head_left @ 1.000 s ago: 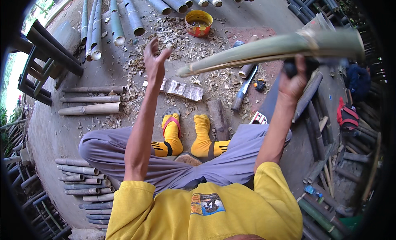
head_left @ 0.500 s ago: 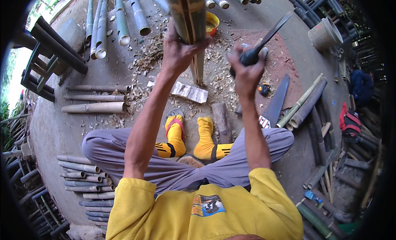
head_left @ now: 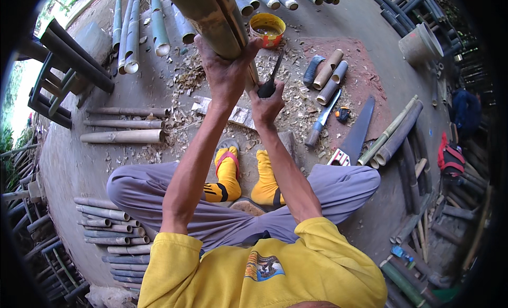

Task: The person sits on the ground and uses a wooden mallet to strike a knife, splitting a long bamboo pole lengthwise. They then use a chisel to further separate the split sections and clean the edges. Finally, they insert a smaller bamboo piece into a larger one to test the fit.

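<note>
My left hand (head_left: 225, 69) is wrapped round a thick bamboo pole (head_left: 214, 22) that stands upright, with a long slot along its near side. The pole's lower end goes down behind my hands, by a pale flat wood block (head_left: 238, 115) on the ground. In my closed right hand (head_left: 267, 104) is a black-handled knife (head_left: 276, 69), its narrow blade pointing up and away. This hand is close to the lower part of the pole; whether it touches it I cannot tell.
Wood chips litter the ground around a yellow-red bucket (head_left: 268, 30). At right lie short bamboo pieces (head_left: 328, 69), another knife (head_left: 324, 119), a tape measure (head_left: 343, 114) and a handsaw (head_left: 357, 133). Bamboo lengths (head_left: 124, 125) lie at left, a stack (head_left: 114, 226) nearer. A grey bucket (head_left: 418, 46) stands far right.
My right hand has swung left and inward with the knife, from out at the right to beside the pole. The pole's top has tilted left in my left hand.
</note>
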Action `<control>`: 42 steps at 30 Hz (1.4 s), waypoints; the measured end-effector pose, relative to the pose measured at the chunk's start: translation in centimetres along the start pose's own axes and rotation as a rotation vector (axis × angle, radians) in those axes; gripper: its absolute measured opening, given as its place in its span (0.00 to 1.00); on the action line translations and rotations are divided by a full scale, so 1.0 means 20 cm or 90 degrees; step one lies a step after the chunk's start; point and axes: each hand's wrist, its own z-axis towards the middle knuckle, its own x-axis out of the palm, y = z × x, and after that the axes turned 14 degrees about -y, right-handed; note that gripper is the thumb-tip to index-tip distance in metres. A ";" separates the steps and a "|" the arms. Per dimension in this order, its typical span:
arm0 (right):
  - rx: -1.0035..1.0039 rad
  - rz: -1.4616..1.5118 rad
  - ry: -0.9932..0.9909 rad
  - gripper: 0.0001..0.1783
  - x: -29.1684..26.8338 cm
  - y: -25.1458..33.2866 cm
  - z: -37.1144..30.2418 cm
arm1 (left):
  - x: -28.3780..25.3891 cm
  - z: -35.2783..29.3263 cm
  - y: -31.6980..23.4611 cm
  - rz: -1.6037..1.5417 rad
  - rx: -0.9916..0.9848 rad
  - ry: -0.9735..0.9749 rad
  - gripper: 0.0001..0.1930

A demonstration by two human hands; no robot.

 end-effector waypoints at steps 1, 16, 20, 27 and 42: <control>-0.007 0.002 0.008 0.20 0.01 0.00 0.00 | -0.01 0.01 0.01 -0.005 -0.010 0.010 0.29; -0.028 0.049 -0.007 0.16 0.02 -0.10 0.25 | -0.08 0.13 0.13 -0.170 -0.071 0.053 0.27; 0.160 0.137 -0.095 0.18 -0.16 -0.34 0.31 | -0.10 0.20 0.30 -0.174 0.043 -0.074 0.20; 0.334 0.199 -0.175 0.18 -0.50 -0.50 0.20 | -0.11 0.11 0.38 -0.282 -0.045 -0.132 0.23; 0.269 -0.201 0.251 0.21 -1.10 -0.09 -0.08 | 0.07 0.06 0.24 -0.213 -0.030 0.111 0.20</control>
